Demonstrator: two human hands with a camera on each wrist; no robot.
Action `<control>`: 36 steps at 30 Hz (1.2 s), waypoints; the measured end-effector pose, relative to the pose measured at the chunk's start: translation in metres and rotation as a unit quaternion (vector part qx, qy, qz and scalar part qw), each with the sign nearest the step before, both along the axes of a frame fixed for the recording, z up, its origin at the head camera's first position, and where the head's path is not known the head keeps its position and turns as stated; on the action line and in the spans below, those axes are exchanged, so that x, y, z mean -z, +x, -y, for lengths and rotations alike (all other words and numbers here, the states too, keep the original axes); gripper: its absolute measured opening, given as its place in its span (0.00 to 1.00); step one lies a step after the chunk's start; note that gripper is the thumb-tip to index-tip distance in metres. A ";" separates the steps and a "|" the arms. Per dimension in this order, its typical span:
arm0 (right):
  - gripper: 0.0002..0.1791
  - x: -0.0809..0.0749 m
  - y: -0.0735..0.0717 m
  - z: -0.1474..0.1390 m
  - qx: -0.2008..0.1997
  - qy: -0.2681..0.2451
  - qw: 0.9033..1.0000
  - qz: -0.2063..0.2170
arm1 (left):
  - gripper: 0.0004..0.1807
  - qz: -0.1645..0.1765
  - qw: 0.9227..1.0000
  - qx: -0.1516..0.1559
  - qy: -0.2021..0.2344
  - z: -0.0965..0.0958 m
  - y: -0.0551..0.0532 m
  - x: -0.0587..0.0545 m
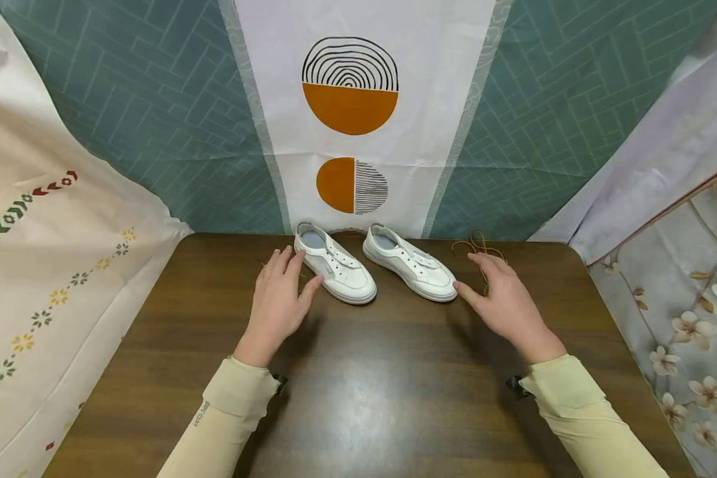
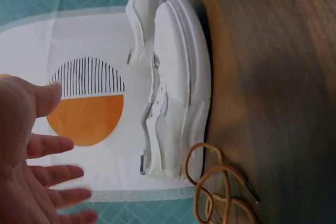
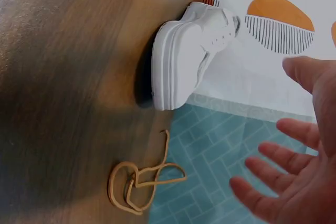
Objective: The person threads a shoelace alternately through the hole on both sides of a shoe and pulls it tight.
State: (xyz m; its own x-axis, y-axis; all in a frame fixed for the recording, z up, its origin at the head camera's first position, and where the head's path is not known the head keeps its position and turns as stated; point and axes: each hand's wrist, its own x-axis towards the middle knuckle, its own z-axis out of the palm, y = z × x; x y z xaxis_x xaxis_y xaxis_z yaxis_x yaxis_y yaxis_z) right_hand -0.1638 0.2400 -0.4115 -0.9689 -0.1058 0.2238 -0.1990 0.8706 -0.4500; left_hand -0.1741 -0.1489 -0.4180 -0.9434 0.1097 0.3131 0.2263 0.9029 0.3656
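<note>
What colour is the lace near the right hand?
Golden brown. The lace shows best in the right wrist view.

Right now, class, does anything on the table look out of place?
Yes: the white shoes are unlaced, while brown laces lie loose on either side of the pair, which looks odd because laces normally run through shoes.

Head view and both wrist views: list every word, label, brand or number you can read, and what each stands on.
"Let's ...", perhaps: lettering on the left sleeve; too small to read surely.
Small tag on the left shoe's side: too small to read.
No other word, brand or number can be made out.
</note>
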 end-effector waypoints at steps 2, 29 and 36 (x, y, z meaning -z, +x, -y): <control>0.34 0.000 -0.002 0.002 0.000 -0.017 1.000 -0.014 | 0.32 -0.014 1.000 0.007 0.015 -0.003 -0.001 -0.001; 0.62 0.067 -0.051 0.056 -0.006 0.003 0.997 0.080 | 0.14 -0.046 0.995 0.077 -0.032 -0.037 0.004 0.049; 0.58 0.071 -0.054 0.055 0.017 0.015 0.997 0.078 | 0.12 -0.047 0.995 0.083 -0.035 -0.039 0.000 0.052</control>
State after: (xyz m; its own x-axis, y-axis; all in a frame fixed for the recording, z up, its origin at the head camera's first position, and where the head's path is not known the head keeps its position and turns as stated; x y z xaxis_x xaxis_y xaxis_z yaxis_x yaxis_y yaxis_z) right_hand -0.2177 0.1847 -0.4829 -0.9947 -0.0770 0.0676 -0.0992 0.8892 -0.4467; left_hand -0.1739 -0.1099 -0.4697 -0.8774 0.2859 0.3853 0.4041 0.8732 0.2724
